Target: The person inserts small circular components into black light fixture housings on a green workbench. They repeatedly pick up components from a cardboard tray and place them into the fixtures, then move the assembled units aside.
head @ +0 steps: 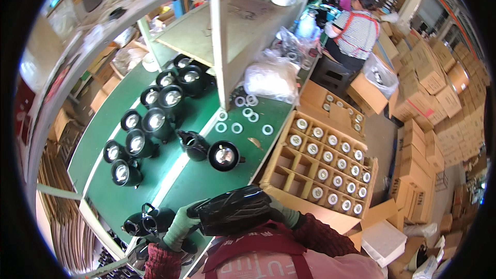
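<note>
A glossy black jug-like body (pixel 234 210) lies sideways across my chest, held between both hands. My left hand (pixel 182 223), in a green glove, grips its left end. At its right end is my right hand (pixel 285 212), also gloved and partly hidden behind it. On the green table (pixel 186 186) before me, a black body with a shiny silvery inside (pixel 224 155) stands beside a black spouted jug part (pixel 193 145). Several similar black bodies with silvery insides (pixel 136 143) stand in rows to the left. More black jug parts (pixel 157 219) are by my left hand.
White rings (pixel 236 128) lie on the table near a shelf post (pixel 220 46). To the right, a divided cardboard box (pixel 271 159) holds several white-rimmed silvery pieces. A plastic bag (pixel 271 79) lies behind. Stacked cartons (pixel 416 162) stand at right; a co-worker (pixel 356 33) sits farther back.
</note>
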`<state>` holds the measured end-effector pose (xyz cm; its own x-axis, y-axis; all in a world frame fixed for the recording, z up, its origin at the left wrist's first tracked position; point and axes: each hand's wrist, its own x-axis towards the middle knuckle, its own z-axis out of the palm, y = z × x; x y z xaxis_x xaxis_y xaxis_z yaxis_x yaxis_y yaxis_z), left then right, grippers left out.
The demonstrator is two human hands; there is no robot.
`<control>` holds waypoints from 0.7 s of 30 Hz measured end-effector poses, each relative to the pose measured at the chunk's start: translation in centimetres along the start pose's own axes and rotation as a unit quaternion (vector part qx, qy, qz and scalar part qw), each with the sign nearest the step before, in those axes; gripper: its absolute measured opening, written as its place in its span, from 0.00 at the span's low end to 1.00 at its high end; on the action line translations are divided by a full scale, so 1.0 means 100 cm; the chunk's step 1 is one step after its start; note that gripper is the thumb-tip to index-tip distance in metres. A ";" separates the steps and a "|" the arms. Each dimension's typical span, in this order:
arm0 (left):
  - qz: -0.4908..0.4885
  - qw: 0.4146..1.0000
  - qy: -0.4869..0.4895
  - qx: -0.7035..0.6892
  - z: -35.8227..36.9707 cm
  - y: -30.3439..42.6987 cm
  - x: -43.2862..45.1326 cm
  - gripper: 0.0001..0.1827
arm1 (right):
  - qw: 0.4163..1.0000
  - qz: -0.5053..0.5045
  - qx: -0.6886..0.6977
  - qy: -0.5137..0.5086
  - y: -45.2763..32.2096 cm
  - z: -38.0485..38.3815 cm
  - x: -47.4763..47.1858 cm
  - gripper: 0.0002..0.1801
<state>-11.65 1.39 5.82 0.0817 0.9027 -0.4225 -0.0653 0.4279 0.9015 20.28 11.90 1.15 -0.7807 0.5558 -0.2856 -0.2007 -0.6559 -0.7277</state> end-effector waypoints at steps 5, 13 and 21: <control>0.105 0.993 -0.006 0.054 -0.008 0.000 -0.017 0.33 | 0.996 0.005 -0.077 -0.033 -0.004 -0.001 0.006 0.31; 0.167 0.971 0.089 0.144 -0.023 -0.032 -0.041 0.34 | 0.951 0.001 -0.297 -0.081 0.026 -0.007 0.043 0.36; 0.070 0.955 0.208 -0.200 -0.039 -0.153 -0.059 0.43 | 0.936 -0.071 -0.330 -0.097 0.018 0.086 0.085 0.38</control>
<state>-14.99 -10.34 -5.84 -0.3519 0.8570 -0.3765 -0.4278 0.2105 0.8790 8.21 11.02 2.82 -0.8792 0.4690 -0.0843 0.0487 -0.0876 -0.9950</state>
